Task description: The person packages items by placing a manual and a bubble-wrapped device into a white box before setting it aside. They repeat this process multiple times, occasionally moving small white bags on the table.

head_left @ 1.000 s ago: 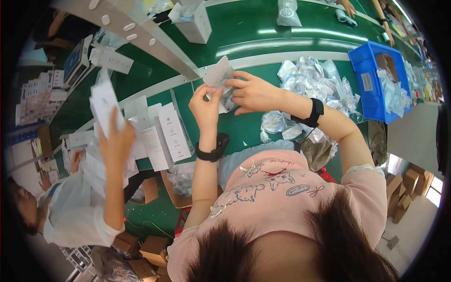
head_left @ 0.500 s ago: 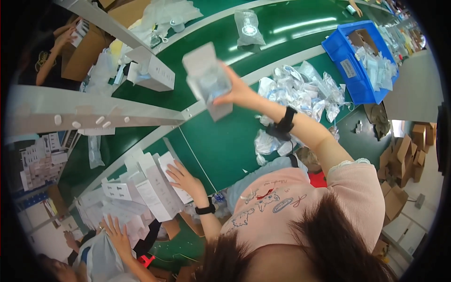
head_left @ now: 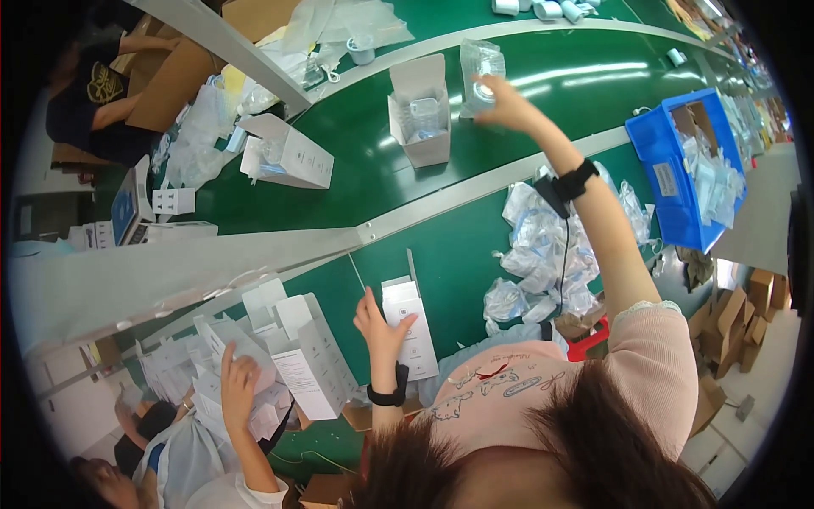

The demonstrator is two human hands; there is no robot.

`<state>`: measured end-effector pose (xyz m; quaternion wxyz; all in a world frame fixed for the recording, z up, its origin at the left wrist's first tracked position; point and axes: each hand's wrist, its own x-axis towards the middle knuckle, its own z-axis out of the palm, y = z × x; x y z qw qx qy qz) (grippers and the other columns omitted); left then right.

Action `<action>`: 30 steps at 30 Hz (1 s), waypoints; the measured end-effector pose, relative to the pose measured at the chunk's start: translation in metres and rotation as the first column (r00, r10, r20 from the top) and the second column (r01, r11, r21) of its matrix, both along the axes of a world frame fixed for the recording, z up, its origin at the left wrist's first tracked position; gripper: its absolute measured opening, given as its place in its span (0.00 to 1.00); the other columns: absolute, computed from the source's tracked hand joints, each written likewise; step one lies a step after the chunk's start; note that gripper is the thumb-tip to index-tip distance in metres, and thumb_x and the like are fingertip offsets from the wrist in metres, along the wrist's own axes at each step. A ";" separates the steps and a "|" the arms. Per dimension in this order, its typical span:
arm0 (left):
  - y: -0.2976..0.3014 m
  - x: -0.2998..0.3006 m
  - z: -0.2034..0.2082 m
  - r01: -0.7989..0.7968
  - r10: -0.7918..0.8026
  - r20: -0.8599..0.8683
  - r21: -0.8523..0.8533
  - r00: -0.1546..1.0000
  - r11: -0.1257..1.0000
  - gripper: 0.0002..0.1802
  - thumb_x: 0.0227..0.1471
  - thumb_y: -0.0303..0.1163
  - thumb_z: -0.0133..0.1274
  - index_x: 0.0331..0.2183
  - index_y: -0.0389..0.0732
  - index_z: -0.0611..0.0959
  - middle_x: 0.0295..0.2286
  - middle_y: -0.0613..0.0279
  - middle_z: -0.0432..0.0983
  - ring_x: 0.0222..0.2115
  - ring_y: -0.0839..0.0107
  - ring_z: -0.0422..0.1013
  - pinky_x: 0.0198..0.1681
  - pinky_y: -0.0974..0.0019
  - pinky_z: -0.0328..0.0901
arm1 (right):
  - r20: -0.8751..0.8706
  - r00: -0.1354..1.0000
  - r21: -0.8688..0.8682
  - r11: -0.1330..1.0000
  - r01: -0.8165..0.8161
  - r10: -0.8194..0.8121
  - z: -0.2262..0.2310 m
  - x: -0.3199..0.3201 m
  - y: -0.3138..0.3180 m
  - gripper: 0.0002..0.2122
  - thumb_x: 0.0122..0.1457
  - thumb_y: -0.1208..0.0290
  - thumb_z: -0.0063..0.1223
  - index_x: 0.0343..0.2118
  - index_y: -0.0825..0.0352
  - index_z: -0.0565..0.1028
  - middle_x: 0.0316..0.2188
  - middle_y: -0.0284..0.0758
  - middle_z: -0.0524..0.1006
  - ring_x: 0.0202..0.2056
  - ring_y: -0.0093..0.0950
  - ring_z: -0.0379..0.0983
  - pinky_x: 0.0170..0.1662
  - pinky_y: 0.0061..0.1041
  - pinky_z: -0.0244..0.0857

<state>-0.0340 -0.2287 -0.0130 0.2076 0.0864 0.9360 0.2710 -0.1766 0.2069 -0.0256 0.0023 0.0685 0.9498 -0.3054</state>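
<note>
My right hand (head_left: pixel 511 103) reaches over the far green surface, thumb and fingers apart. Its fingertips overlap the edge of a clear plastic bag (head_left: pixel 481 58) with something transparent inside. Just left of the bag stands an open white box (head_left: pixel 421 151), flap raised, with clear wrapped contents showing. On the near table my left hand (head_left: pixel 383 327) is open, fingers stretched upward. Its thumb lies against a white carton (head_left: pixel 413 335) with its top open; whether the palm presses on it I cannot tell.
A heap of bagged items (head_left: pixel 543 246) lies right of the carton, below a blue crate (head_left: pixel 670 182). More white boxes (head_left: pixel 309 360) stand at left, by a co-worker's hand (head_left: pixel 240 382). Another open box (head_left: pixel 288 157) and a metal rail (head_left: pixel 458 191) are beyond.
My right hand has let go of the open box, which now stands on the far green surface, and moved right to the bag. My left hand and a carton are now apart from the row.
</note>
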 end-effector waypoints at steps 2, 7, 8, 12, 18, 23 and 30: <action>-0.001 -0.003 -0.015 -0.010 0.013 0.067 -0.047 0.998 0.999 0.45 0.34 0.31 0.61 0.53 0.35 0.56 0.47 0.46 0.57 0.49 0.55 0.55 0.52 0.56 0.51 | -0.073 0.947 0.256 0.911 0.322 -0.314 -0.007 -0.028 0.037 0.45 0.36 0.55 0.62 0.57 0.62 0.50 0.46 0.57 0.62 0.49 0.45 0.59 0.52 0.39 0.54; -0.006 0.001 -0.034 -0.259 0.138 0.319 0.379 0.938 0.889 0.44 0.33 0.37 0.63 0.50 0.36 0.59 0.48 0.45 0.55 0.50 0.53 0.53 0.52 0.55 0.50 | 0.166 0.767 0.234 0.781 0.580 -0.619 -0.035 -0.092 0.030 0.41 0.39 0.63 0.60 0.57 0.62 0.50 0.46 0.56 0.63 0.47 0.46 0.62 0.50 0.39 0.57; 0.002 -0.002 -0.030 -0.267 0.146 0.290 0.440 0.946 0.857 0.45 0.32 0.37 0.64 0.50 0.36 0.59 0.49 0.45 0.54 0.49 0.54 0.53 0.52 0.55 0.50 | 0.156 0.767 0.200 0.780 0.592 -0.622 -0.039 -0.096 0.036 0.42 0.39 0.64 0.60 0.57 0.62 0.49 0.45 0.55 0.63 0.46 0.46 0.62 0.48 0.38 0.58; 0.038 -0.011 0.015 -0.196 0.262 -0.009 0.639 0.965 0.744 0.46 0.28 0.36 0.66 0.49 0.38 0.60 0.51 0.45 0.50 0.49 0.52 0.53 0.51 0.53 0.51 | 0.193 0.789 -0.159 0.775 0.611 -0.583 -0.040 -0.076 0.039 0.43 0.39 0.68 0.58 0.58 0.62 0.46 0.45 0.52 0.64 0.45 0.43 0.64 0.45 0.36 0.62; 0.094 -0.010 0.054 -0.111 0.267 -0.520 0.312 0.812 0.944 0.49 0.28 0.38 0.67 0.51 0.39 0.58 0.51 0.47 0.48 0.47 0.50 0.51 0.47 0.51 0.52 | 0.174 0.919 -0.890 0.342 0.300 -0.353 0.054 0.023 -0.005 0.37 0.43 0.78 0.47 0.58 0.61 0.45 0.44 0.41 0.65 0.44 0.34 0.66 0.42 0.31 0.65; 0.093 0.020 0.040 0.026 0.154 -0.524 0.320 0.838 0.947 0.49 0.31 0.38 0.65 0.52 0.39 0.57 0.49 0.47 0.49 0.45 0.53 0.53 0.46 0.53 0.53 | 0.146 0.956 -0.978 0.106 0.177 -0.253 0.100 0.130 -0.088 0.33 0.43 0.81 0.43 0.57 0.61 0.51 0.47 0.35 0.64 0.45 0.26 0.65 0.46 0.25 0.63; 0.074 0.004 0.027 0.073 0.153 -0.463 0.434 0.873 0.898 0.44 0.35 0.37 0.63 0.51 0.36 0.58 0.47 0.49 0.50 0.44 0.56 0.54 0.45 0.57 0.54 | 0.276 0.935 -0.937 0.155 0.313 -0.222 0.048 0.155 -0.148 0.34 0.42 0.81 0.46 0.56 0.61 0.51 0.46 0.36 0.64 0.44 0.27 0.65 0.44 0.25 0.62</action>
